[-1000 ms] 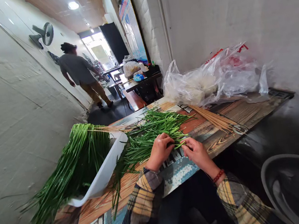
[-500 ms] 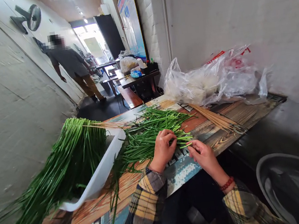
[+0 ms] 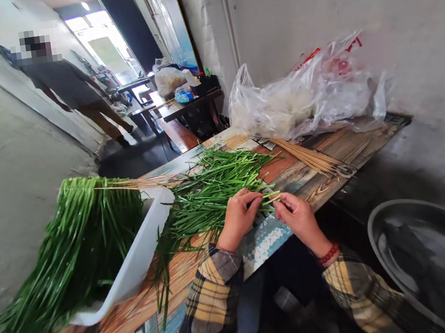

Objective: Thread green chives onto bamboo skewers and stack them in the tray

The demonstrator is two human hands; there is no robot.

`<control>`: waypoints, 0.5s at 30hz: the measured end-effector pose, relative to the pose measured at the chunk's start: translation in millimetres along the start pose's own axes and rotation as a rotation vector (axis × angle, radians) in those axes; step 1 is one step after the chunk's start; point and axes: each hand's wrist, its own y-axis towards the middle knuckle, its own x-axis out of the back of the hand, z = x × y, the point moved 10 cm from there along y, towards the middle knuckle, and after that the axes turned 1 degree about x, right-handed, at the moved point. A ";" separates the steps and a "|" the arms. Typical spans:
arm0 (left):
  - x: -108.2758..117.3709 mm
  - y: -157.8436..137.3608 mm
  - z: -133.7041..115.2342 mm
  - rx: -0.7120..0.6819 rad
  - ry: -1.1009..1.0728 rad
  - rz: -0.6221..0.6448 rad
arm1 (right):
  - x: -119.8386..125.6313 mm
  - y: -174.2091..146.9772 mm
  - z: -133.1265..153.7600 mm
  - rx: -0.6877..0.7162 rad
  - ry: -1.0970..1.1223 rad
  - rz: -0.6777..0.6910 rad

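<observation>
Loose green garlic chives (image 3: 227,171) are spread over the wood-patterned table, their pale stem ends pointing right. My left hand (image 3: 241,217) pinches a few stalks near these ends, thumb and fingers pressed together. Just to its right, my right hand (image 3: 298,219) has its fingertips closed at the tips of the same stalks; what lies between them is partly hidden. At the left, a white plastic tray (image 3: 138,270) carries a thick row of chives (image 3: 92,233) threaded on thin wooden skewers (image 3: 138,183), their leaves hanging over its side.
A bundle of bare skewers (image 3: 311,156) lies on the table (image 3: 269,245) beyond my right hand. Clear plastic bags (image 3: 299,99) rest against the wall. A large grey basin (image 3: 431,259) stands low at the right. Further back, a person (image 3: 73,88) stands by another table (image 3: 182,109).
My view has turned slightly right and down. My hands have drawn a little closer together at the stem ends. The person in the back has shifted slightly.
</observation>
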 end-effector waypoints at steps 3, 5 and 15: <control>1.2 0.7 -4.1 -0.028 -0.032 -0.011 | 0.8 1.2 0.7 -0.005 -0.004 -0.014; 3.0 0.8 -7.2 -0.049 -0.069 -0.019 | 4.4 1.9 -1.0 -0.010 0.018 -0.055; 3.1 0.2 2.6 0.038 -0.105 -0.027 | -0.4 -1.4 7.2 0.063 0.007 0.038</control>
